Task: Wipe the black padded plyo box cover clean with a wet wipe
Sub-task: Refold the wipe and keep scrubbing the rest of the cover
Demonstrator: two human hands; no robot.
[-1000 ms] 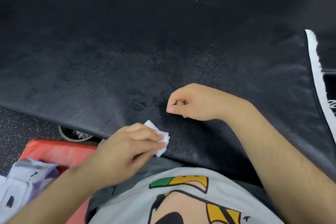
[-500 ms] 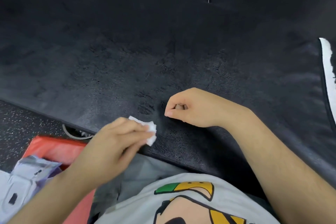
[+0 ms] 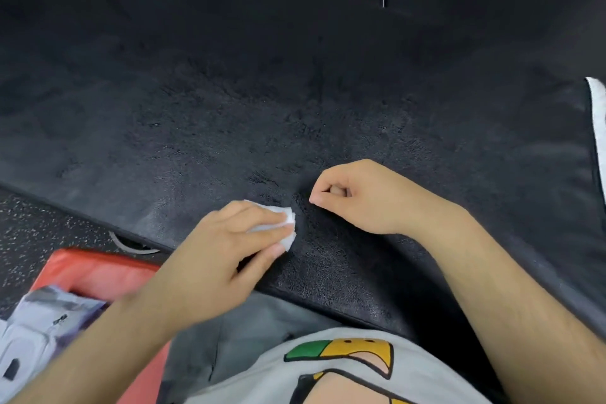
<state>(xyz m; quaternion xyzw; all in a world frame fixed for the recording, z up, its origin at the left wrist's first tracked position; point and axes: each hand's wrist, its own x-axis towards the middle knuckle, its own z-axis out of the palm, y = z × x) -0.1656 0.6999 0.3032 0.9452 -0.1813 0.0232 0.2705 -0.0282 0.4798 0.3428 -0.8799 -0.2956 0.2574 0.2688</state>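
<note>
Dim, even light; soft sheen on cover (image 3: pixel 229 128); edges bowed.

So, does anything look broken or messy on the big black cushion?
Yes: the black cover looks rough and patchy in the middle, while its far part looks smooth. Nothing looks spilled. The left hand holds the wet wipe on the patchy part.

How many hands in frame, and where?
2. Left hand at the cover's near edge, holding the wet wipe against it; right hand just beside it on the cover, fingers curled, nothing visible in it.
</note>
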